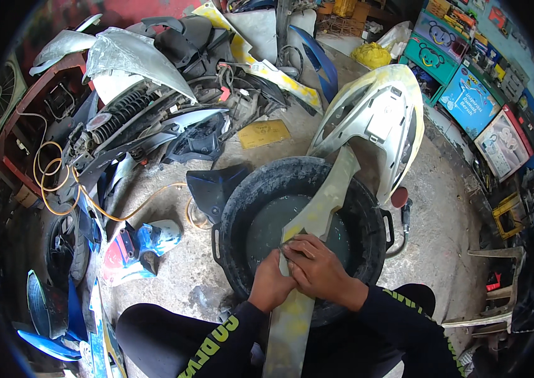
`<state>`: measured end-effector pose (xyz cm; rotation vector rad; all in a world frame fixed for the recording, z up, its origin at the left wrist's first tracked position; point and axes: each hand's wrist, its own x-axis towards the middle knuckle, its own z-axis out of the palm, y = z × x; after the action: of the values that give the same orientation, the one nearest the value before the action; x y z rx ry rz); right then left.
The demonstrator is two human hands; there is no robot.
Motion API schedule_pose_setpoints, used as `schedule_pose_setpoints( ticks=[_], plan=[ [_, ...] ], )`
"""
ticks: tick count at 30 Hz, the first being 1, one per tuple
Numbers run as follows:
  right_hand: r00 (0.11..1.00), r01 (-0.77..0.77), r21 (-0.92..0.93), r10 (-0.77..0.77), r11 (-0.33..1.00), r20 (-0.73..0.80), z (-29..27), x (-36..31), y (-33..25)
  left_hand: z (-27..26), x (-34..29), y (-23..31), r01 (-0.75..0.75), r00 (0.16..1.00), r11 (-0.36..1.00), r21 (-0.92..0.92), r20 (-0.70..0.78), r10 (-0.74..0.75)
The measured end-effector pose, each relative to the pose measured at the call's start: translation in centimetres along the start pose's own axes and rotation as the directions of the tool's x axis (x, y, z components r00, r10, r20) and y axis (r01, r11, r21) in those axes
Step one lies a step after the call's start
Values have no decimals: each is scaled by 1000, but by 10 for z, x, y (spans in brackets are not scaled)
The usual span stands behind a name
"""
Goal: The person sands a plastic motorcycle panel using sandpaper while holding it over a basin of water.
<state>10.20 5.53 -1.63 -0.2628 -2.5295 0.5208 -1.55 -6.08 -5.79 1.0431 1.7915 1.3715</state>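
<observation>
A long, pale motorcycle body panel (pixel 289 327) with yellow sanded patches slants across a round black tub (pixel 232 195). Its near end comes down between my legs, and its far end reaches past the tub's far rim. Cloudy water (pixel 267 220) stands in the tub beneath it. My left hand (pixel 272 282) is closed round the panel's narrow middle from the left. Against it, my right hand (pixel 322 269) presses on the panel's upper face with fingers bent together. Whatever may lie under those right fingers is hidden.
Beyond the tub stands a white and yellow scooter fairing (pixel 380 113); a sander-like tool (pixel 404 211) lies to its right. A dark plastic panel (pixel 213 189) touches the tub's left. Motorcycle parts (pixel 128 120), an orange hose (pixel 112 217) and a painted fairing (pixel 141 249) cover the left floor.
</observation>
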Motion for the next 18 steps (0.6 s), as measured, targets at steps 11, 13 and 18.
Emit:
schedule_pose_setpoints(
  ticks=[11,13,18],
  plan=[
    [997,10,-19,-11,1000,-78,-17,18,22,-9,1,32,100,990,980,-174,115,-81],
    [988,-113,-38,109,993,-108,-24,23,23,-12,0,37,117,987,971,-209,136,-89],
    [987,-94,77,103,993,-119,-29,16,-9,-26,-7,52,160,979,943,-291,166,-115]
  ],
)
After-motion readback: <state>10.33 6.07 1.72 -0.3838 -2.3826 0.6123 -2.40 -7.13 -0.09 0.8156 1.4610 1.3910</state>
